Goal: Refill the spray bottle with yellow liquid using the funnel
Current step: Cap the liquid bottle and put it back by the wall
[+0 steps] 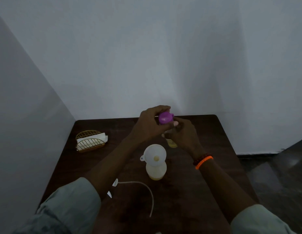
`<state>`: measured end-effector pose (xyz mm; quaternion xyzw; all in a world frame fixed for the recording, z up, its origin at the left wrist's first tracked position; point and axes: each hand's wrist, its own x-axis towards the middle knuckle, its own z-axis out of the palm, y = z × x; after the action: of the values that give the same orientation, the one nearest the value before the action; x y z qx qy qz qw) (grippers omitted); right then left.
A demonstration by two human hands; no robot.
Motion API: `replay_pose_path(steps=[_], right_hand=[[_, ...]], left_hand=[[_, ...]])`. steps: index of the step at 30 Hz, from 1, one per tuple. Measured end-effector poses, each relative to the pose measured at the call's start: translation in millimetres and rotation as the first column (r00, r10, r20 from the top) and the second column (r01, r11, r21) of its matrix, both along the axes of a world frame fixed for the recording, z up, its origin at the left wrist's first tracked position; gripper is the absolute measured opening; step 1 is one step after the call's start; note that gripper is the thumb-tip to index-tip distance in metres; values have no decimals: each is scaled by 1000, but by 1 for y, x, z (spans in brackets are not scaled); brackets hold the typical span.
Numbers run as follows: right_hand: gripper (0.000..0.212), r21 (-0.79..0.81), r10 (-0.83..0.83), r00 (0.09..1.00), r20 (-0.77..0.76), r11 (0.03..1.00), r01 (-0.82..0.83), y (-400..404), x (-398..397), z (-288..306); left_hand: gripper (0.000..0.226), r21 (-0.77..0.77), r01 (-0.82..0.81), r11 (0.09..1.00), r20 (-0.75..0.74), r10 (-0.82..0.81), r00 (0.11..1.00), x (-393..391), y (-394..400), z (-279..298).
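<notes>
A clear spray bottle (156, 171) holding yellow liquid stands in the middle of the dark table (214, 166), with a white funnel (154, 155) seated in its neck. Its white spray head with a long dip tube (143, 188) lies on the table in front of it, partly hidden by my left forearm. Behind the funnel, my right hand (184, 134) grips a clear bottle (172, 143) with a little yellow liquid at its bottom. My left hand (148, 124) is closed around that bottle's purple cap (165, 117) at the top.
A gold wire napkin holder (89, 141) with white napkins sits at the table's back left. White walls meet in a corner behind the table. Dark floor lies to the right of the table.
</notes>
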<state>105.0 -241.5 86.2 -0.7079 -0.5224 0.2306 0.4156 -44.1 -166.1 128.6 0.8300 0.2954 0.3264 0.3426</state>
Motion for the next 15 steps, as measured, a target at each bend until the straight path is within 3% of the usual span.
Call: replay_pose_path(steps=[10,15], right_hand=[[56,34,-42,999,16,999,42,-6,11,6],[47,24,-24,1000,3,999,24,-4,4,8]], left_hand=[[54,-53,-30,998,14,31,999,-18,9,0],[62,-70,32,997,50,-29,998,-10,-3,3]])
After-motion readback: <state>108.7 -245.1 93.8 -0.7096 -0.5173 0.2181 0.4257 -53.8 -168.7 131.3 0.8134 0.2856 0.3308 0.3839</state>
